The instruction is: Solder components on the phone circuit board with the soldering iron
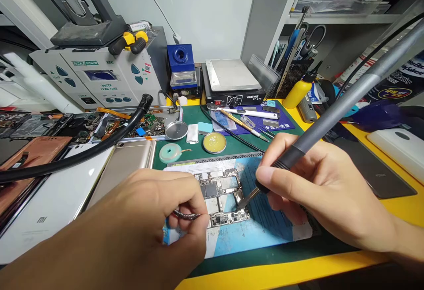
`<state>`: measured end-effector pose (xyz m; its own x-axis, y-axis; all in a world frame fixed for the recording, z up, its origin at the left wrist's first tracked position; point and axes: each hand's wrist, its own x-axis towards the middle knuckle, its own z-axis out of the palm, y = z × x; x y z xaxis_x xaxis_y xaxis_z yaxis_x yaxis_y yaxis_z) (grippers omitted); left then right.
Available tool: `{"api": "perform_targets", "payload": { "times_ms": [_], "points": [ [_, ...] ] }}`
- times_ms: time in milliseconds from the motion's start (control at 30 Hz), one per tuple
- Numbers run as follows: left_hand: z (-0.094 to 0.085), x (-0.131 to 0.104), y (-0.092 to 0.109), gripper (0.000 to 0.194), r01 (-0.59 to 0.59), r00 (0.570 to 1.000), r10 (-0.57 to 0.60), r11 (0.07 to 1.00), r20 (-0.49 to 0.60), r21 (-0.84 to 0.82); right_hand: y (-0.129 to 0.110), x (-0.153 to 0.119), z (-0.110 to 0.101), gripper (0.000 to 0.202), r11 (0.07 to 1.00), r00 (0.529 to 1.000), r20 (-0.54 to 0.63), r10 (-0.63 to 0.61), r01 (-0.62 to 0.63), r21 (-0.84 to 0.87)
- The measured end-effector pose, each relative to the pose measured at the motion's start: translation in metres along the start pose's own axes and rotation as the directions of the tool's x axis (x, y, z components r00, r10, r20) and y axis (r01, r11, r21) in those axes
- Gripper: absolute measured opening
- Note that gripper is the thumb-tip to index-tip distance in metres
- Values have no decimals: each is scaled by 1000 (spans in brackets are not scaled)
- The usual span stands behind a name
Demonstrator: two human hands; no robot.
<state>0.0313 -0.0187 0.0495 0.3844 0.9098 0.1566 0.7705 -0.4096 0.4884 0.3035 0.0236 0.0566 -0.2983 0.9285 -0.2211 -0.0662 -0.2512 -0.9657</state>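
Observation:
A soldering iron (298,142) with a grey handle is gripped in my right hand (331,188), held like a pen. Its tip meets or hovers just over the lower strip of a phone circuit board (228,218). The board lies on a blue and white work pad (261,232). At the board's left side my left hand (165,206) is closed, thumb and forefinger pinching a dark twisted wire (186,214). My fingers hide that wire's end and part of the board's left side.
Behind the pad are an open tin of yellow paste (214,142), a green-white spool (170,152) and a toothbrush (245,111). A thick black hose (109,142) crosses above phone parts at left. Further back stand a hot-air station (99,76) and a hot plate (233,78).

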Motion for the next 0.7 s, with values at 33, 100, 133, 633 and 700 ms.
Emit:
{"api": "perform_targets", "payload": {
  "times_ms": [33, 100, 133, 633, 700],
  "points": [
    [0, 0, -1, 44, -7, 1000, 7, 1000, -4, -3, 0, 0, 0, 34, 1000, 1000, -1, -12, 12, 0],
    [0, 1, -1, 43, -21, 1000, 21, 1000, -10, -17, 0, -1, 1, 32, 999, 999, -1, -36, 36, -7],
    [0, 1, -1, 43, -27, 1000, 27, 999, -11, -21, 0, -2, 2, 33, 999, 999, -2, -37, 37, -16],
    [1, 1, -2, 42, -56, 998, 57, 998, -25, 23, 7, -6, 8, 47, 999, 996, -83, -27, 30, 33],
    [2, 0, -2, 42, -57, 998, 57, 998, -25, 27, 7, -6, 8, 46, 999, 997, -65, -37, 38, 5]
  ]
}}
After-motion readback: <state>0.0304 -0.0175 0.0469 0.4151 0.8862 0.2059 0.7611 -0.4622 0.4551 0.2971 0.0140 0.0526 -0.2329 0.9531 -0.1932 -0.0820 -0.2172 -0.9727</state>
